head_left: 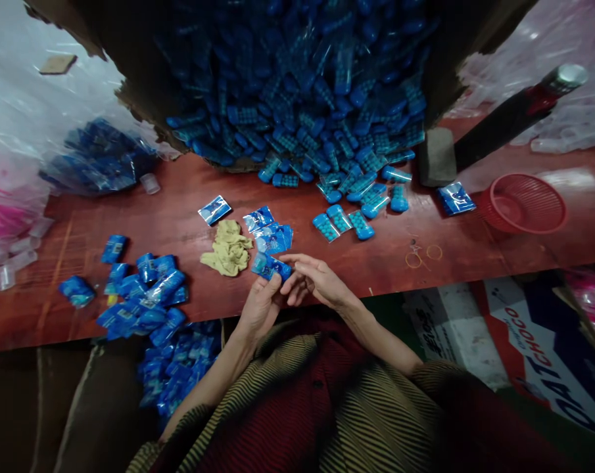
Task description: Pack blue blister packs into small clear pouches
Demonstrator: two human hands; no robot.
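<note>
Well, at left, glossy blue plastic packets (152, 289) heaped on reddish-brown table (386, 263); next, crumpled pale-yellow cloth (227, 251). Just right of it, small blue film-wrapped packet (270, 266) in left hand (261, 303), thumb pressed on it, hand nearly closed, other fingers mostly hidden. Looks light, firm inside, slippery outside; best pinched by flat faces. Right hand (321, 281) half open, fingers curled by packet's right end; can't tell whether pinching.

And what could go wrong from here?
The blue packet in the left hand could slip, perhaps off the table if the right hand knocks it. Packets heaped along the front edge on the left might slide over it. The loose blue containers piled at the back might tumble forward.
</note>
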